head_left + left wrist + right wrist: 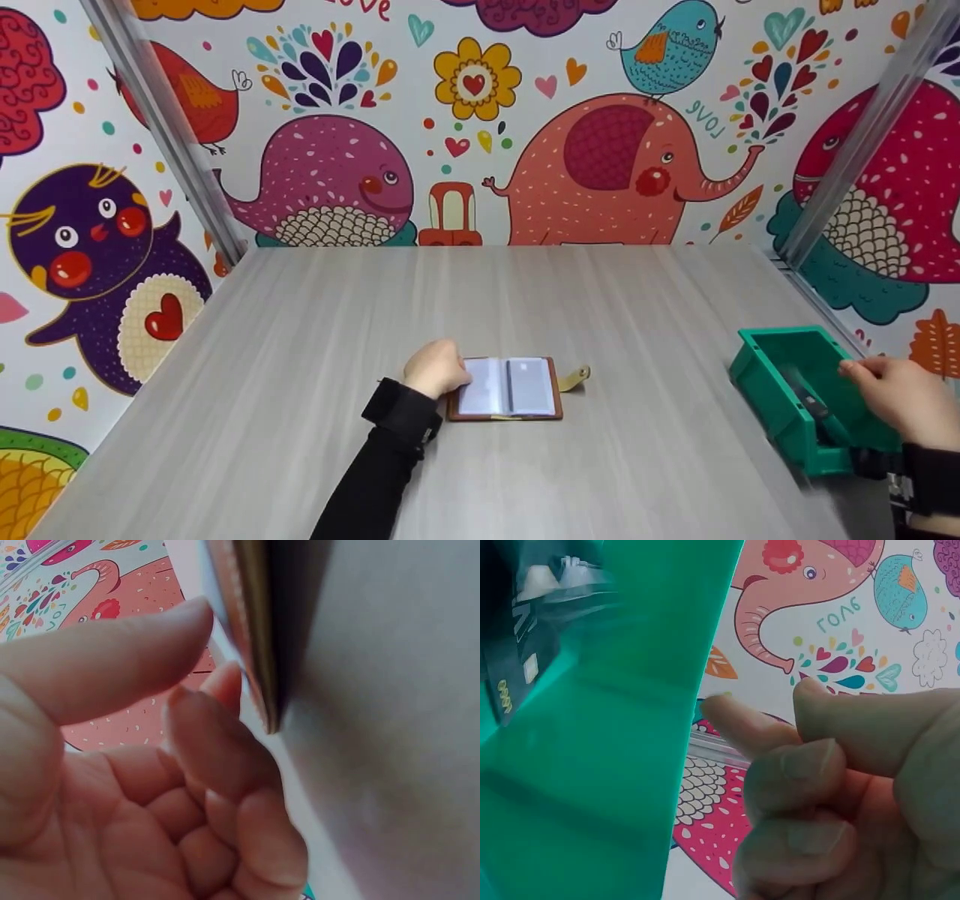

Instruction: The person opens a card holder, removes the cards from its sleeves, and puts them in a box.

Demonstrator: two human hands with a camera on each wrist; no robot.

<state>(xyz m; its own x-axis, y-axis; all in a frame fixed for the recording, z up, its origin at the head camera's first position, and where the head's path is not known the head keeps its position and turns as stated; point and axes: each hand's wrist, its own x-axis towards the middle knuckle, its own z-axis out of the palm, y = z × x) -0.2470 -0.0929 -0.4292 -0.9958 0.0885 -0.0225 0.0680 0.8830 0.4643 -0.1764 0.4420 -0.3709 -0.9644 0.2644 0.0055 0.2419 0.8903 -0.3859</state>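
Note:
A small brown card holder (557, 386) lies open on the table, showing clear plastic sleeves and a strap (576, 379) with a snap on its right. My left hand (435, 369) grips its left edge, thumb on the sleeve side. From the left wrist, the holder's stitched edge (251, 637) appears between thumb and fingertips; the other fingers are curled. Over the right side of a green bin (772, 405) hovers my right hand (911, 397), holding nothing, its fingers loosely bent. A dark card (521, 652) with a chip lies inside the bin among blurred items.
The pale wood-grain table (300, 322) meets walls printed with cartoon animals. Metal posts (172, 135) stand at the back corners. The bin sits near the table's right edge.

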